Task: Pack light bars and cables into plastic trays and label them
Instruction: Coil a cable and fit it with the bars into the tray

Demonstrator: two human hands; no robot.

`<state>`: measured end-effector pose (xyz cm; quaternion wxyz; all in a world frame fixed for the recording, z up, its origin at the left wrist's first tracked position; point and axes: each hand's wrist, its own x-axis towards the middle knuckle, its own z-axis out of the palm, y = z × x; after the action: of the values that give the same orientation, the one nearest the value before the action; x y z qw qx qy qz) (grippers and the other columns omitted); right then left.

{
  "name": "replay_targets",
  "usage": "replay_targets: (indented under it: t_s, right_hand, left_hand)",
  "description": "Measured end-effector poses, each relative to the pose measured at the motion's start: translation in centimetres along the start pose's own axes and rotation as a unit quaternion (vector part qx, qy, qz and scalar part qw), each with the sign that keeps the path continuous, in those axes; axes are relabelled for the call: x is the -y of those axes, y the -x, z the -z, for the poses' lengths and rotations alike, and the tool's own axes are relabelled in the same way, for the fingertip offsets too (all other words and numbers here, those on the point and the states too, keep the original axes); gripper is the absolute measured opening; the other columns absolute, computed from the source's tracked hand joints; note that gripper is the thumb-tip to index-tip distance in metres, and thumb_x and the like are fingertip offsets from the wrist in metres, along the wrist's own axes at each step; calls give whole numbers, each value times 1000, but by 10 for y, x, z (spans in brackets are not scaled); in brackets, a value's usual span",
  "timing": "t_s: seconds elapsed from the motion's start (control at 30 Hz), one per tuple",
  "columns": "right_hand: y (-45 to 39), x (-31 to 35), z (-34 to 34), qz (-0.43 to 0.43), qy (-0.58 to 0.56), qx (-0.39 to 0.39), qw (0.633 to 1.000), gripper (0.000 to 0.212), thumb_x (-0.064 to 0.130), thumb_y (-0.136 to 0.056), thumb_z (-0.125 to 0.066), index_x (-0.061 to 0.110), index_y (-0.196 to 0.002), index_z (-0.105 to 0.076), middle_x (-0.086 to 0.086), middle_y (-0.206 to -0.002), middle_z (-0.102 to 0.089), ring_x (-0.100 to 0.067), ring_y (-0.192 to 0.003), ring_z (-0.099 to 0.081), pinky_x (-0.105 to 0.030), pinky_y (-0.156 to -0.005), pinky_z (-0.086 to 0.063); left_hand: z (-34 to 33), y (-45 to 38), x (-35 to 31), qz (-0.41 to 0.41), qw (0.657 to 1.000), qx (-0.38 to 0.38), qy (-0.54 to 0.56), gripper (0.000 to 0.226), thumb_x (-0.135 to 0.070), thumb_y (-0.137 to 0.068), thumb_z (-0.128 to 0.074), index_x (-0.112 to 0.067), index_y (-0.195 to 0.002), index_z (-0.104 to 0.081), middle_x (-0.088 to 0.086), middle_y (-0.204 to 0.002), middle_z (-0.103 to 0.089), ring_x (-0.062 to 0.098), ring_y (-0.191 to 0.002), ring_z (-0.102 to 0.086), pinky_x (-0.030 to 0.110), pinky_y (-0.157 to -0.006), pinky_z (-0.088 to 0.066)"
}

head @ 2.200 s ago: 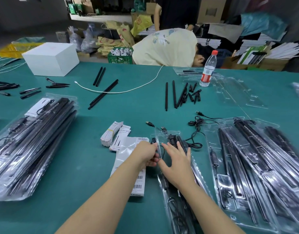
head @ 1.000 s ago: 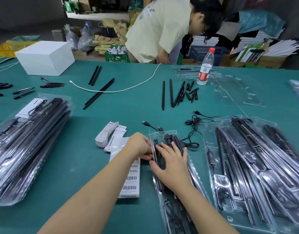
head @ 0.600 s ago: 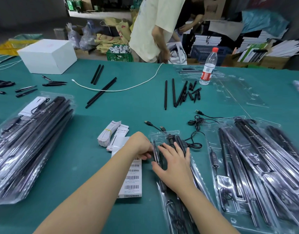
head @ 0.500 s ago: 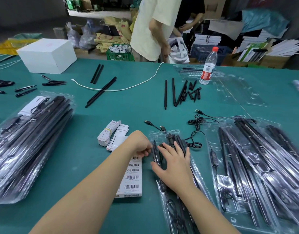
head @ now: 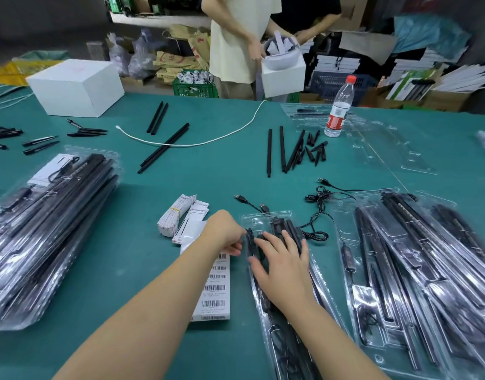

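Where the head view looks down on the green table (head: 126,270), open cloth lies between the left stack of packed trays (head: 44,231) and the barcode label sheet (head: 215,286), and again mid-table around loose light bars (head: 275,150) and a white cord (head: 197,142). Plastic tray (head: 315,275), clear and narrow, lies lengthwise at centre, its far end near loose black cables (head: 318,212); it holds dark bars and a coiled cable. Right hand (head: 284,263) lies flat on the tray, fingers straight and spread, pressing the contents. Left hand (head: 225,233) meets the tray's left edge with fingers curled, pinching at the rim; what they pinch is blurred. Label sheet is just left of the tray, partly under the left forearm; a banded bundle of paper tags (head: 178,215) lies beyond it. Right stack of filled trays (head: 416,272) sits just beside the centre tray. Far side: empty clear trays (head: 395,149), water bottle (head: 341,108), white box (head: 77,86). Two persons stand beyond the far edge.
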<state>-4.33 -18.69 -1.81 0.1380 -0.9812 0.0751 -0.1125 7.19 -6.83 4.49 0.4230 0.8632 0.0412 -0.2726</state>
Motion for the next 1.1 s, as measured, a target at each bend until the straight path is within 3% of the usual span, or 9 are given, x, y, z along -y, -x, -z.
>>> replay_targets:
  t_s: [0.3, 0.5, 0.63, 0.77, 0.9, 1.03, 1.1]
  right_hand:
    - [-2, 1, -1, -4, 10, 9, 1000, 52, 59, -93, -37, 39, -138, -51, 17, -151, -43, -22, -150, -23, -58, -121, -2]
    - [0, 2, 0, -2, 16, 21, 1000, 59, 62, -92, -26, 39, -141, -48, 15, -154, -40, -23, -152, -17, -60, -121, 1]
    - [-1, 3, 2, 0, 22, 32, 999, 71, 75, -83, -31, 39, -142, -47, 15, -154, -39, -24, -152, -15, -60, -120, 3]
    - [-1, 4, 2, -3, 8, 33, 999, 64, 65, -86, -34, 37, -141, -48, 14, -155, -39, -24, -152, -15, -61, -120, 5]
    - [-1, 3, 2, -1, -11, 31, 999, 53, 53, -92, -35, 36, -141, -46, 14, -154, -39, -25, -152, -15, -62, -119, 4]
    - [-1, 3, 2, -4, -23, 27, 999, 49, 46, -95, -40, 34, -143, -44, 13, -156, -37, -26, -152, -15, -62, -119, 5]
    - [-2, 2, 2, -4, -28, 23, 999, 49, 45, -96, -41, 32, -143, -44, 12, -156, -37, -26, -152, -15, -62, -119, 5]
  left_hand:
    - [-2, -4, 6, 19, 997, 65, 43, 10, -1, -95, -59, 7, -94, -64, 18, -69, -62, 16, -39, -54, 23, -39, -48]
    - [-8, -6, 10, 8, 997, 24, 70, 11, 4, -89, -66, 1, -82, -59, 14, -59, -54, 16, -38, -46, 21, -36, -45]
    - [-11, -6, 7, 0, 998, 7, 63, 15, 3, -90, -66, -2, -79, -57, 15, -59, -57, 20, -41, -53, 29, -46, -55]
    - [-14, -8, 9, -22, 997, -12, 72, 9, 2, -93, -61, -5, -89, -56, 16, -60, -62, 26, -47, -61, 47, -66, -62]
    - [-16, -8, 17, -31, 991, -24, 128, 30, 4, -95, -54, -7, -122, -53, 14, -56, -64, 25, -43, -62, 38, -54, -62]
    - [-18, -5, 18, -34, 985, -47, 165, 29, 5, -97, -44, -12, -117, -52, 18, -71, -64, 27, -49, -61, 38, -54, -61]
    - [-19, -4, 19, -32, 986, -31, 159, 23, 6, -97, -47, -10, -111, -57, 17, -70, -62, 23, -47, -60, 37, -53, -61]
